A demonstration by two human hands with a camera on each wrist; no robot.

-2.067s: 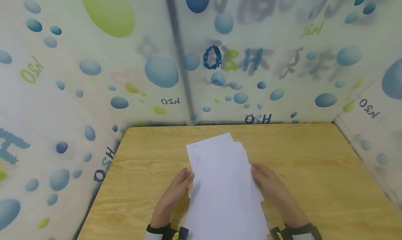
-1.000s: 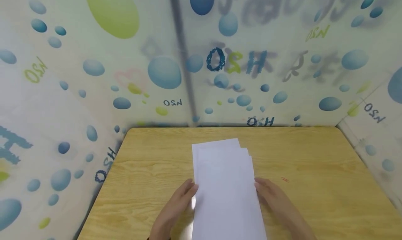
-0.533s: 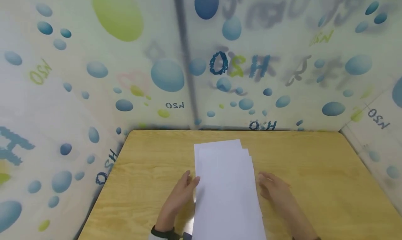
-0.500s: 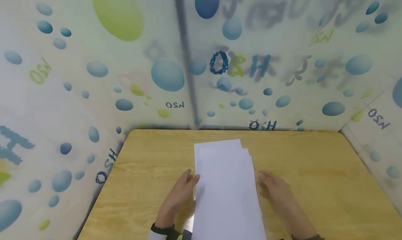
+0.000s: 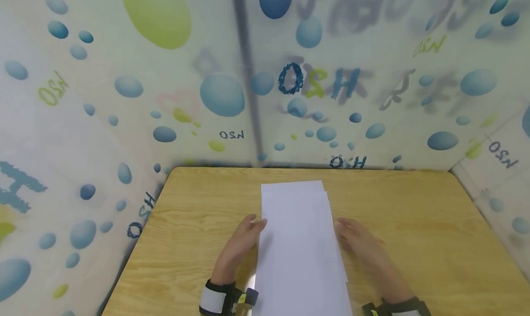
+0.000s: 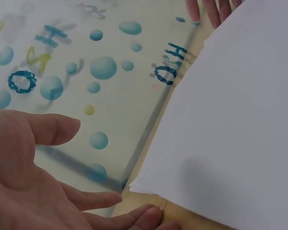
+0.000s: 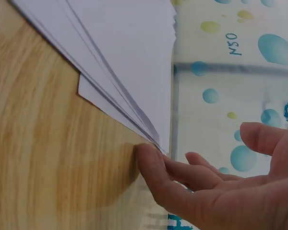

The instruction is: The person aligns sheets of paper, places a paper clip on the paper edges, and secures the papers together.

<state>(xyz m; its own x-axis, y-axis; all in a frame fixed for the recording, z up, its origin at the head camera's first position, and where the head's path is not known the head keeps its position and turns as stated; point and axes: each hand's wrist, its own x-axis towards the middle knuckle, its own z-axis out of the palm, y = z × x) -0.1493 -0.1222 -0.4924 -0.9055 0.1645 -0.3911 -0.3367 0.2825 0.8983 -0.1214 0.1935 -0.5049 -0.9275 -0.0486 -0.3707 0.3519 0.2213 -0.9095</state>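
A stack of white paper sheets [image 5: 299,247] lies lengthwise on the table, its sheets slightly fanned and uneven at the far end and the right side. At the stack's left edge is my left hand [image 5: 239,242], thumb and fingers spread; the left wrist view shows this hand [image 6: 43,177] with nothing between thumb and fingers. Along the right edge is my right hand [image 5: 363,244]. In the right wrist view the right hand's [image 7: 211,187] fingertips meet the corner of the layered sheets [image 7: 125,52], while its thumb stands away from the paper.
The wooden table [image 5: 198,205] has a patterned wall [image 5: 174,77] behind it and on both sides, with blue and green dots. A small reddish mark [image 5: 380,241] is on the table beside the right hand. Wrist bands [image 5: 219,297] are on both forearms.
The sheets at the far end have come closer into line. My right hand moved off the right edge about half a second ago and is now back against it. The view has shifted slightly.
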